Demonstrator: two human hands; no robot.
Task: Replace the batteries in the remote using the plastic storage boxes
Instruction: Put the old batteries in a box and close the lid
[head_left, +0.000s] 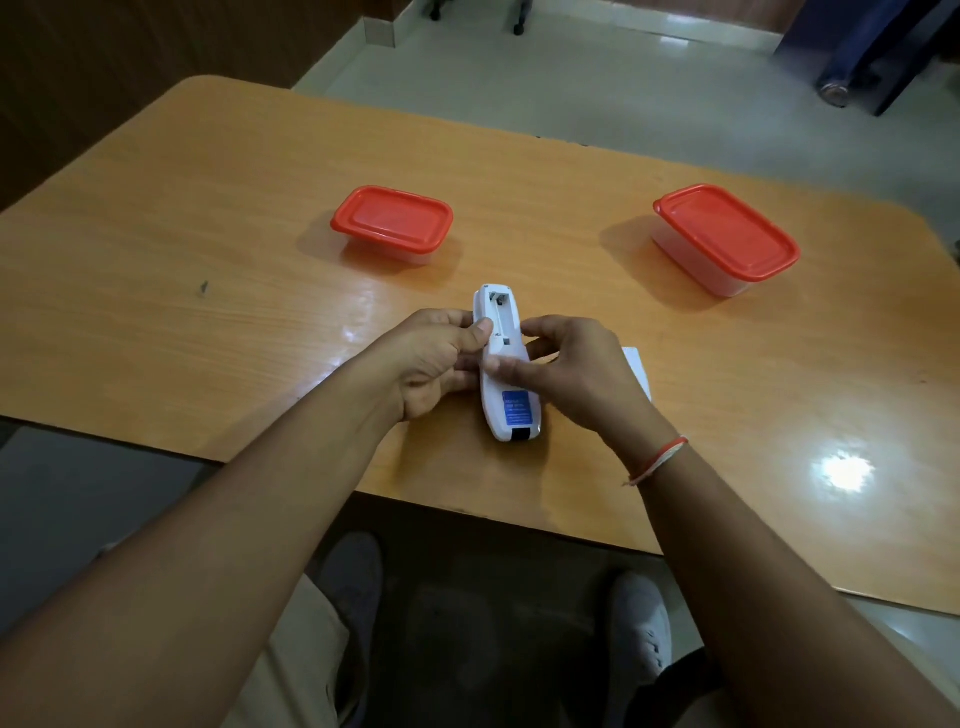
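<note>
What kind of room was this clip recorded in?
Probably an office or meeting room: a large wooden table with rounded corners, a pale tiled floor, and what look like chair castors at the far end. Nothing in view marks it as a home.

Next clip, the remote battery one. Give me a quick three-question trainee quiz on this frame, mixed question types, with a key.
1. True or false: both red-lidded boxes, the left box and the right box, are closed.
2. The remote lies with its back facing: A) up B) down C) sideways
3. Fill in: the battery compartment is uncovered and looks ____.

Key: 1 true; 2 A; 3 empty. The left hand grips the remote's side; the right hand rests fingers on its back.
</note>
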